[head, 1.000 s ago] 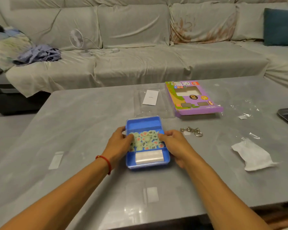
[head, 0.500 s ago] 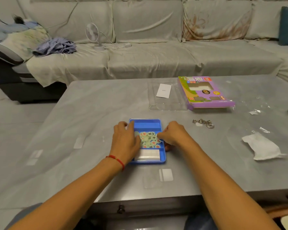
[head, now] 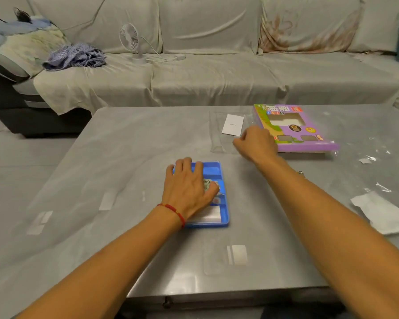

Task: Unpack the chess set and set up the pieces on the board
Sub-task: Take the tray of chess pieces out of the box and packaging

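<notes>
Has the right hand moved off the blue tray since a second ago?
Yes. The right hand has left the blue tray and gone forward and right, to the clear sheet beside the purple box. The left hand rests on the tray.

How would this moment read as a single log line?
stage: unpacking | left hand: resting flat on blue tray over the pieces | right hand: fingers curled, at clear plastic lid beside purple box | board: not visible

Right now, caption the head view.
Left hand rests on blue tray; right hand reaches beside purple box.
</notes>
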Demonstrator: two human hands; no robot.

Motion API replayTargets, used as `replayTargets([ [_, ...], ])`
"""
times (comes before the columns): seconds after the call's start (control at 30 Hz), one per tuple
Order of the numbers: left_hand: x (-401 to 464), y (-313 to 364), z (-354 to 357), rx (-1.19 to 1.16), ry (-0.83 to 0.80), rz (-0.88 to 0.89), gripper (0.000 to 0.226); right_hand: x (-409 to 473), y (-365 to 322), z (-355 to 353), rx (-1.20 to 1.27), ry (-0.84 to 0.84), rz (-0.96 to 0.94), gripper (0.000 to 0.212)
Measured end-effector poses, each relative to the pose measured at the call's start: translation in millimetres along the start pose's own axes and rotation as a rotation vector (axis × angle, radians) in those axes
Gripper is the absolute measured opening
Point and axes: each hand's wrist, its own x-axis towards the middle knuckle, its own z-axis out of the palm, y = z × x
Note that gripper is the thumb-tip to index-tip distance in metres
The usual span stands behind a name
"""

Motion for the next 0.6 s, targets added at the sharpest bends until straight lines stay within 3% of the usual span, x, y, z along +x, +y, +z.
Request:
replayTargets([
  [0.07,26,-5,8,0.004,-0.030,0.007,0.059,38,-3,8,-0.015,0.041,0.005,0.033],
  [0.2,45,-6,29,-0.043,-0.080,-0.030,0.053,94,-14,36,-0.131,-0.031,-0.002,0.042],
  [0.37,40,-5,36,-0.026,-0.040,-0.056,0.057,123,-23,69,-0.187,-0.092,0.128,0.067],
  [0.6,39,-4,35,-0.045,-0.036,-0.060,0.057,134,-40,61,-0.048,-0.171,0.275,0.053],
])
